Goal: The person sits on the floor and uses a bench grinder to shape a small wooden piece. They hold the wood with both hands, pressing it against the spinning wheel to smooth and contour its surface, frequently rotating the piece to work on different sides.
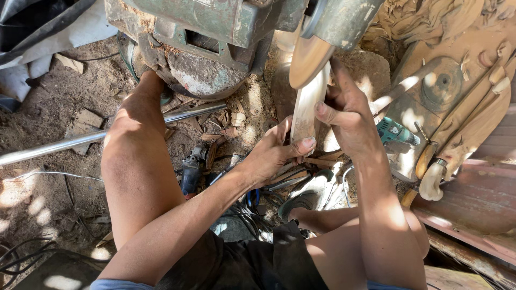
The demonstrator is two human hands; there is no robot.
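Observation:
A pale, narrow carved wood piece [307, 110] stands nearly upright, its top end pressed against a round sanding disc [309, 56] on a green machine [215, 27]. My left hand [274, 153] grips the lower end of the wood piece, thumb across its front. My right hand [346, 110] holds the piece from the right side, fingers curled round its upper middle. My bare legs stretch out below, with the left foot resting against the machine's base.
A shiny metal pipe [80, 139] crosses the sawdust-covered ground at left. An angle grinder [191, 169], a teal power drill [395, 131] and loose tools lie between my legs. Carved wooden pieces [467, 115] are stacked at right. Black cables [21, 252] trail at lower left.

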